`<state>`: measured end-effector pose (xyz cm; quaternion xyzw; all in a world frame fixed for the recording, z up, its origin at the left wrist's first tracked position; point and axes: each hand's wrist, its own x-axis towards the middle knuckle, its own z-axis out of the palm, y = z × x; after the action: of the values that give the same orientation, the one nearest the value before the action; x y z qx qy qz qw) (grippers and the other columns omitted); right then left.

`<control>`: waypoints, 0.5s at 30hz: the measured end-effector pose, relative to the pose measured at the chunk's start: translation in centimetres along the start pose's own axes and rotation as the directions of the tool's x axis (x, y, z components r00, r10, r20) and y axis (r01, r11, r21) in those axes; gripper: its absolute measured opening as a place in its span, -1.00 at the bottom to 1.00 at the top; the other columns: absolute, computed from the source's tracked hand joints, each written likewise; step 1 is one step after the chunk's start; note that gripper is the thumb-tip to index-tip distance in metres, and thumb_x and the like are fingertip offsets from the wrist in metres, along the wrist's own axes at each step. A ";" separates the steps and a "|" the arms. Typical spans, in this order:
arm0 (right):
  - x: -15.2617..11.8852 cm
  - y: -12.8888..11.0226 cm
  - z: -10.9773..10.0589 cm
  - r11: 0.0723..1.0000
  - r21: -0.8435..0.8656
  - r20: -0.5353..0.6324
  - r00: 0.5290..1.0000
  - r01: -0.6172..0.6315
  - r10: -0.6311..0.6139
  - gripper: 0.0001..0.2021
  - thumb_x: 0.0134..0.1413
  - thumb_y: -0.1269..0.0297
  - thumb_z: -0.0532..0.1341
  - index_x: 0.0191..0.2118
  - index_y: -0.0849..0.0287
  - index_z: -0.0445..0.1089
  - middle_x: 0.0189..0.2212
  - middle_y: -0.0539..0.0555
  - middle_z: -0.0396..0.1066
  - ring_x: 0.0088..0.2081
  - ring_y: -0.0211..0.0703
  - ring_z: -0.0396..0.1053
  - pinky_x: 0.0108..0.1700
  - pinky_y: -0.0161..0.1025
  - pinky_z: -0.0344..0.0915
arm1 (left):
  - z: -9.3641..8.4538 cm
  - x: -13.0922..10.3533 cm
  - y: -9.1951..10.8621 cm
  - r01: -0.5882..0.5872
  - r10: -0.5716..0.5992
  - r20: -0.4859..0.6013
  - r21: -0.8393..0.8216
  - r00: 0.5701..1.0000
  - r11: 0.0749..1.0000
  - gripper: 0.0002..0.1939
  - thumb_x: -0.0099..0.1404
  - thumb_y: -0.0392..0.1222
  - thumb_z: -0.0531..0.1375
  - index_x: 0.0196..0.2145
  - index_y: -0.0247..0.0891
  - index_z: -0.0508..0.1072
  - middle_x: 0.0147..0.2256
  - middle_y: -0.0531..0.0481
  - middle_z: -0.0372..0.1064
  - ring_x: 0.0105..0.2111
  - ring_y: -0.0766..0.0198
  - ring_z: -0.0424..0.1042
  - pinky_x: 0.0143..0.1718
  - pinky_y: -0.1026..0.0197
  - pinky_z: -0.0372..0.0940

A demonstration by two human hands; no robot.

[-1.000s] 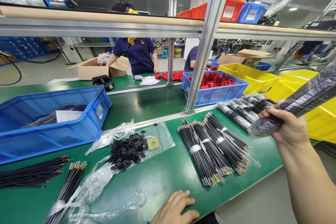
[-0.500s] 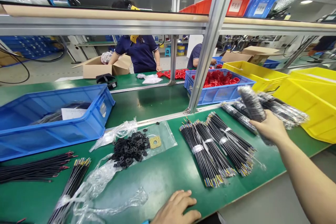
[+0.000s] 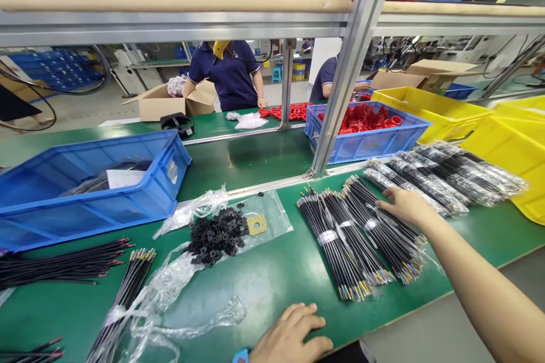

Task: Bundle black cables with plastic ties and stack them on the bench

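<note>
Several bundles of black cables (image 3: 336,238) with coloured tips lie side by side on the green table, each bound by a clear band. My right hand (image 3: 404,207) is at the upper part of the rightmost bundle (image 3: 392,238), its thumb and fingers closed on the cables; part of the grip is hidden. My left hand (image 3: 293,332) lies flat near the table's front edge, fingers spread, holding nothing. Film-wrapped cable bundles (image 3: 430,181) lie in a row just beyond my right hand.
Small black pieces (image 3: 219,235) and a yellowish square piece (image 3: 256,225) lie on a clear bag. Loose cables (image 3: 63,264) are at left by a blue bin (image 3: 85,215). A metal post (image 3: 344,74) rises mid-table; a blue bin of red parts (image 3: 374,144) and yellow bins (image 3: 498,159) stand right.
The wrapped bundle in my right hand has been put down among the other wrapped ones. My right hand has come left and down to the unwrapped cables. My left hand stays flat.
</note>
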<state>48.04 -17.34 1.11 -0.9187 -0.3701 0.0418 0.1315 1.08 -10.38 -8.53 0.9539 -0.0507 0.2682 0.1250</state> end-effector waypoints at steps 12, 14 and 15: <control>-0.1 -0.7 -1.1 0.842 0.530 0.040 0.995 -0.097 0.090 -0.67 0.11 0.02 0.41 -0.29 0.20 0.45 -0.43 -0.01 0.46 -0.37 -0.16 0.44 -0.20 -0.12 0.45 | -0.2 -0.3 -0.3 0.016 -0.010 0.159 -0.037 0.987 0.999 -0.80 0.52 -0.02 0.20 0.02 -0.03 0.50 0.00 0.01 0.56 0.18 0.13 0.48 0.26 0.08 0.38; -1.7 0.0 -3.4 0.715 0.699 -0.048 0.997 -0.015 0.067 -0.56 -0.10 -0.07 0.45 -0.22 0.18 0.48 -0.32 0.08 0.53 -0.28 -0.07 0.49 -0.17 -0.10 0.47 | -0.4 -0.3 -0.3 0.013 -0.002 0.183 -0.059 0.983 0.998 -0.77 0.51 -0.01 0.21 0.06 -0.05 0.48 0.03 -0.02 0.55 0.21 0.10 0.46 0.27 0.05 0.37; -2.5 0.1 -4.5 0.646 0.763 -0.096 0.993 0.029 0.068 -0.49 -0.22 -0.10 0.47 -0.21 0.17 0.49 -0.28 0.12 0.55 -0.24 -0.03 0.51 -0.16 -0.10 0.47 | -0.6 -0.3 -0.3 0.015 -0.001 0.195 -0.070 0.981 0.997 -0.75 0.50 -0.01 0.22 0.08 -0.06 0.47 0.05 -0.04 0.54 0.22 0.09 0.45 0.28 0.04 0.36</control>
<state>47.13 -20.07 5.32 -0.7827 -0.2999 0.1417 0.5266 0.57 -9.95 -8.28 0.9707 -0.0684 0.1710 0.1547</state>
